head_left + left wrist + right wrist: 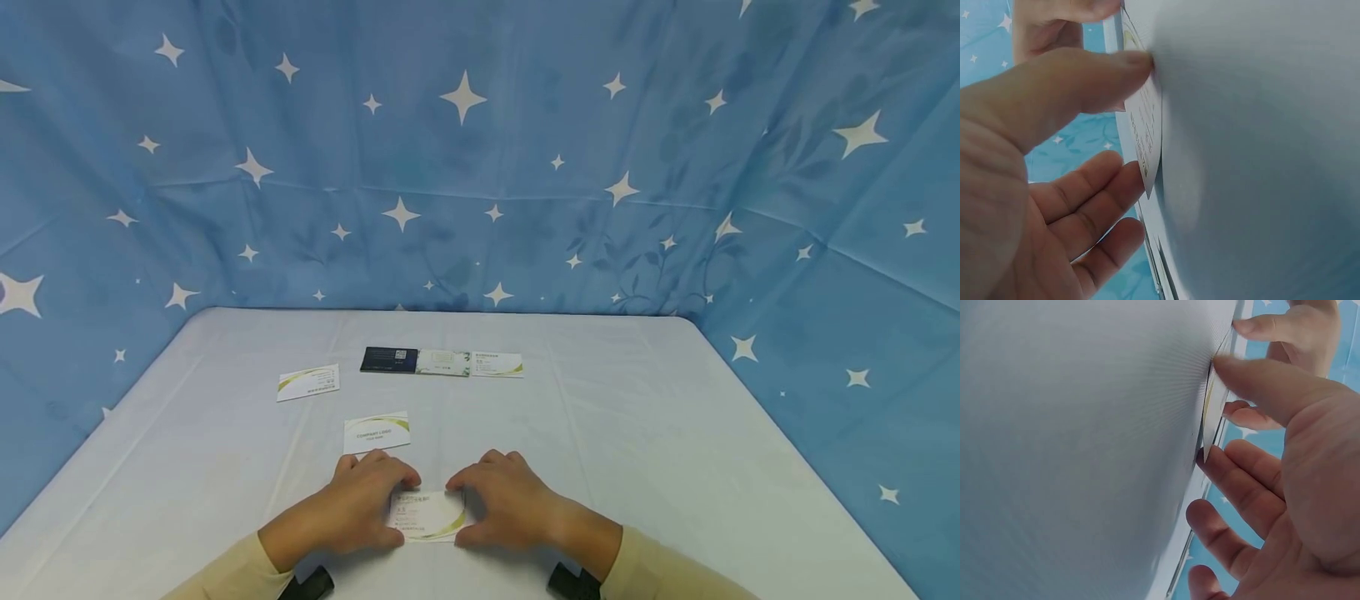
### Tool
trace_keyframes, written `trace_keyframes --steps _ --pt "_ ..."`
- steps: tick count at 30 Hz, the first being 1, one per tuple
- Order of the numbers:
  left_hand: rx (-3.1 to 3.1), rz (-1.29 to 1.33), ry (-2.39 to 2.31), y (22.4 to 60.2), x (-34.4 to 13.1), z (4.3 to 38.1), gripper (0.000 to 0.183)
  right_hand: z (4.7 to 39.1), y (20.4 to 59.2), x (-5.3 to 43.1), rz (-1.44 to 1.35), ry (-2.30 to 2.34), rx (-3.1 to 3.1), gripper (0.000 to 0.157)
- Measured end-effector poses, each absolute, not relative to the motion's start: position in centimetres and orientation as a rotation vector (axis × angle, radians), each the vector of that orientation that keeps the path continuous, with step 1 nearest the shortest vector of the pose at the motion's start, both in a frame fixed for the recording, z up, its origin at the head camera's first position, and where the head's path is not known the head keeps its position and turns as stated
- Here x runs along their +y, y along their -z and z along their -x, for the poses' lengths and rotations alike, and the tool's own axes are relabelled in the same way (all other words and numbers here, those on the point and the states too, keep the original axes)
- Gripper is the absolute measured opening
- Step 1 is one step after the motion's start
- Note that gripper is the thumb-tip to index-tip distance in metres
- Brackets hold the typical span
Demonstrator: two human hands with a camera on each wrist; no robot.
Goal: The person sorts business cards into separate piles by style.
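A white business card [427, 515] with green curves and small print lies between the two hands at the near part of the table. My left hand [363, 504] holds its left end, thumb on the near edge and a finger at the far corner. On the right end, my right hand [517, 508] grips in the same way. Both wrist views show the card [1144, 125] edge-on, close to the white cloth; whether it touches the cloth all along I cannot tell. Just beyond the left hand lies another business card [377, 432] reading "COMPANY LOGO".
Farther left lies a white and green card [308, 382]. A dark card [388, 360], a leaf-patterned card [443, 362] and a white card [497, 364] form a row toward the back. A blue star-patterned curtain [465, 150] hangs behind the white-covered table [675, 433].
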State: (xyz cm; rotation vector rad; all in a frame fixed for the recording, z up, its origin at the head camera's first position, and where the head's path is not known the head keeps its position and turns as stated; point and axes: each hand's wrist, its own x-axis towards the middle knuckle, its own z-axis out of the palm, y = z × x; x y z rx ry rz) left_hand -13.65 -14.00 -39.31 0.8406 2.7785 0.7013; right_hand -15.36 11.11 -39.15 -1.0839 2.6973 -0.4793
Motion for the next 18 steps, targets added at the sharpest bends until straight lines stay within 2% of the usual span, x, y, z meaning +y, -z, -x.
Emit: trace_keyframes --steps 4,8,18 --pt "2.797 -0.876 -0.692 39.45 -14.11 13.69 0.049 15.35 39.10 11.14 1.089 0.472 2.694 0.055" --pt "2.803 -0.891 -0.699 39.48 -14.18 13.74 0.047 15.35 39.09 11.12 1.095 0.449 2.702 0.052" --pt "2.757 -0.842 -0.776 39.17 -14.33 13.89 0.052 15.53 38.90 11.12 1.089 0.412 2.725 0.048"
